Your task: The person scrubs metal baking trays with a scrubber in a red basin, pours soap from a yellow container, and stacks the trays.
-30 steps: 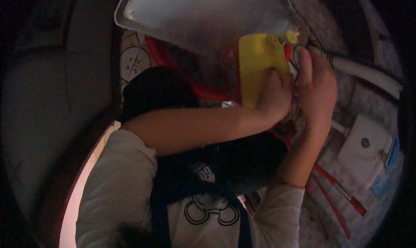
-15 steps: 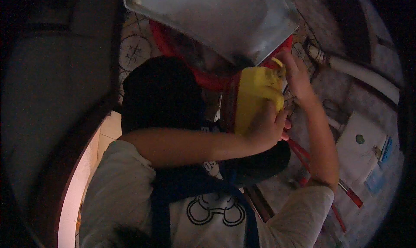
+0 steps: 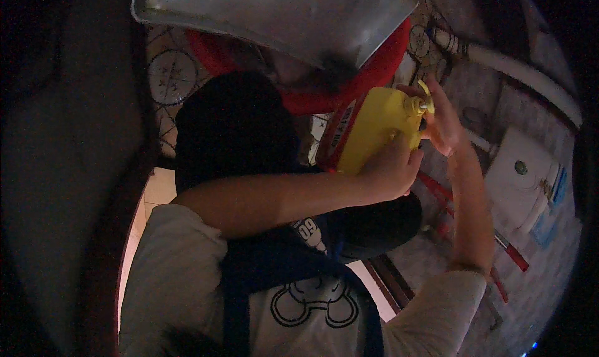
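Note:
A yellow plastic jug (image 3: 374,117) with a red label on its side leans to the right in front of me. My left hand (image 3: 390,168) is wrapped round its handle side. At its mouth a yellow flip cap (image 3: 427,97) stands raised beside a small pale spout. My right hand (image 3: 444,123) is cupped just beyond the spout, palm toward it, fingers reaching behind the cap. The fingers are partly hidden by the jug and cap. No liquid can be made out in the dim light.
A large grey metal tray (image 3: 281,20) lies tilted over a red basin (image 3: 374,64) ahead of the jug. My dark-clothed knee (image 3: 234,126) is left of it. On the right are a pale pipe (image 3: 518,76), a white box-like object (image 3: 521,176) and a red-handled tool (image 3: 515,257).
The jug has tilted further rightward, and its raised cap and spout now show clearly. My right hand has shifted right and turned its palm toward the spout. The left hand keeps its grip.

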A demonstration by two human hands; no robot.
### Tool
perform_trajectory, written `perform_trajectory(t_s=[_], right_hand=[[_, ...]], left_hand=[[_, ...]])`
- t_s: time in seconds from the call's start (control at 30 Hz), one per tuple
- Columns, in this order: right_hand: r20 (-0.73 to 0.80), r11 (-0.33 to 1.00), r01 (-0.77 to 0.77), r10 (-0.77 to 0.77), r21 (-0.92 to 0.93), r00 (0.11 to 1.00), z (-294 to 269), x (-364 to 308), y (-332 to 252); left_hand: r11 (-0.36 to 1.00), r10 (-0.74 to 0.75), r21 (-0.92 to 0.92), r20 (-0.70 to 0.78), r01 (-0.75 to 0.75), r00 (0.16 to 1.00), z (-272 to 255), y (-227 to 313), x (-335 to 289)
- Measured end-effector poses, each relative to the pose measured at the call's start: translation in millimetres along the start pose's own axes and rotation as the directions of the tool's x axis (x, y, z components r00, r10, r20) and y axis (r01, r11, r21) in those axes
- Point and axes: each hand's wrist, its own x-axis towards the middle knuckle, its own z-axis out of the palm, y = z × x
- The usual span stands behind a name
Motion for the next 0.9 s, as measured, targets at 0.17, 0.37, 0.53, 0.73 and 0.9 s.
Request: perform_trajectory(t_s=[0.17,0.37,0.53,0.73,0.9], right_hand=[[0.129,0.999,-0.009,0.002,0.054,0.992,-14,-6,4],[0.211,0.993,-0.012,-0.013,0.116,0.977,-20,0,26],[0.144,0.993,-0.058,0.042,0.105,0.989,-35,5,32],[0.176,0.987,-0.139,0.123,0.082,0.977,-43,13,35],[0.156,0.979,-0.124,0.099,0.161,0.983,-44,27,53]], left_hand=[[0.999,-0.04,-0.024,-0.006,0.04,0.999,2,8,3],[0.927,-0.249,-0.276,0.059,0.256,0.967,-1,20,-2],[0.956,-0.227,-0.18,0.045,0.231,0.973,5,20,4],[0.944,-0.312,-0.113,-0.015,0.309,0.95,14,40,4],[0.935,-0.308,-0.166,0.062,0.314,0.949,6,28,12]])
